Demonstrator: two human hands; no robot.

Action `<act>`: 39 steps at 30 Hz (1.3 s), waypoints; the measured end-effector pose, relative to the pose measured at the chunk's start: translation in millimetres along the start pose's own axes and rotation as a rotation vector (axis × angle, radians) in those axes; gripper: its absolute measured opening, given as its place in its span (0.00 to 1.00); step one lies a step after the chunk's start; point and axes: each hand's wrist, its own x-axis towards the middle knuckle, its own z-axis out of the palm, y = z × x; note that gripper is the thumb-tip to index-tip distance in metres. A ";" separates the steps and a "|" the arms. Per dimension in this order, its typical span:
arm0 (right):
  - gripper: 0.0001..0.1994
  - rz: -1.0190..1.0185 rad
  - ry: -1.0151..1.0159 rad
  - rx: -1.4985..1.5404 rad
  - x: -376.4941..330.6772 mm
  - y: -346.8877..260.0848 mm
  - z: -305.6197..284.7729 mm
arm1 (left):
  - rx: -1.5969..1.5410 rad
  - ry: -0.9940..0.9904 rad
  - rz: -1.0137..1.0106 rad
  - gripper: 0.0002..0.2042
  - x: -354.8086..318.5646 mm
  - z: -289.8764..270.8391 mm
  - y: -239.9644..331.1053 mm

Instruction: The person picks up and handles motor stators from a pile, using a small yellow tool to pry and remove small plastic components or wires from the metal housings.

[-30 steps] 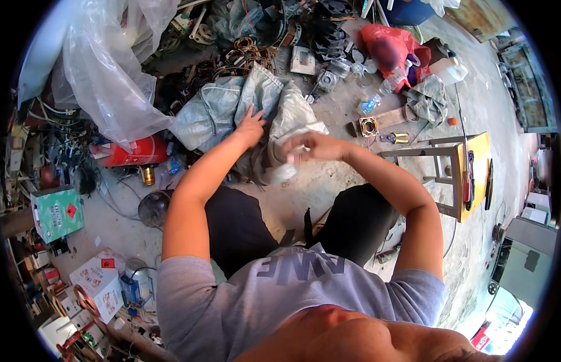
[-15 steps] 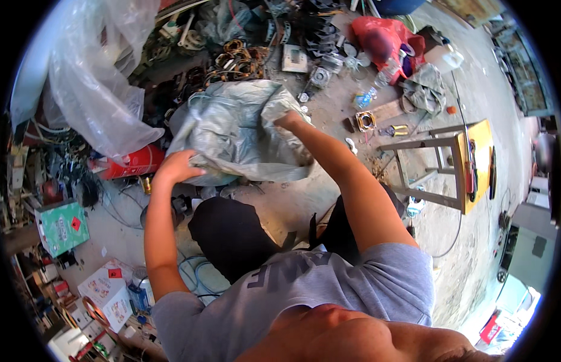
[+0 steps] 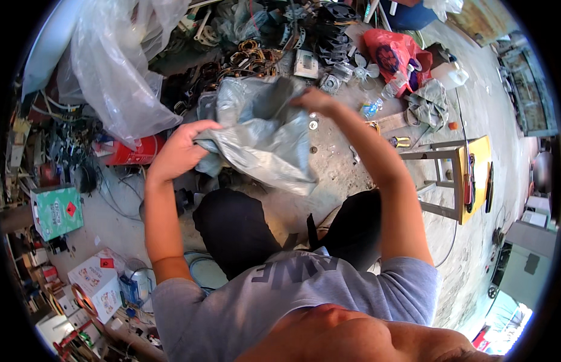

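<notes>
A silvery-grey woven plastic sack (image 3: 265,148) is stretched between my two hands above the floor, in front of my knees. Its mouth gapes toward the far side, and its near edge hangs in folds. My left hand (image 3: 182,149) is closed on the sack's left rim, thumb over the top. At the far right of the rim my right hand (image 3: 316,101) grips the edge; its fingers are partly hidden and slightly blurred. What the sack holds, if anything, does not show.
Wound copper coils (image 3: 247,57) and fan parts (image 3: 334,72) lie beyond the sack. A wooden stool (image 3: 473,175) carrying tools stands at right, near a red bag (image 3: 392,57). To the left are clear plastic sheeting (image 3: 114,78), a red container (image 3: 135,151) and a green box (image 3: 57,211).
The sack's mouth has narrowed and its near side has swung up and right. My right hand has moved away from me and slightly right; my left has risen with the rim.
</notes>
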 end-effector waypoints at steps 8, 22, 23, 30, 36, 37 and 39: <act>0.16 -0.119 0.526 0.782 -134.8 -63.6 -167.2 | -0.079 -0.444 0.400 0.14 37.0 81.5 56.3; 0.23 -0.608 0.735 0.300 -110.8 -77.7 -73.7 | 0.267 -0.025 0.174 0.39 125.2 99.4 -8.4; 0.22 -0.622 0.680 0.248 -109.7 -70.8 -57.9 | 0.030 0.006 0.150 0.41 131.5 101.5 4.1; 0.31 -0.752 0.024 -0.547 -107.4 -25.1 42.8 | -0.750 0.346 -0.105 0.22 156.9 85.1 -53.4; 0.23 -0.004 0.344 -0.875 -84.8 3.1 -10.7 | -1.127 0.233 -0.334 0.18 163.9 62.5 -103.5; 0.25 0.080 0.420 -0.883 -79.5 11.2 -23.0 | -1.120 0.230 -0.343 0.18 164.2 62.1 -105.4; 0.30 0.104 0.550 -0.936 -69.7 49.9 -45.3 | -1.168 0.173 -0.344 0.18 168.4 65.7 -106.7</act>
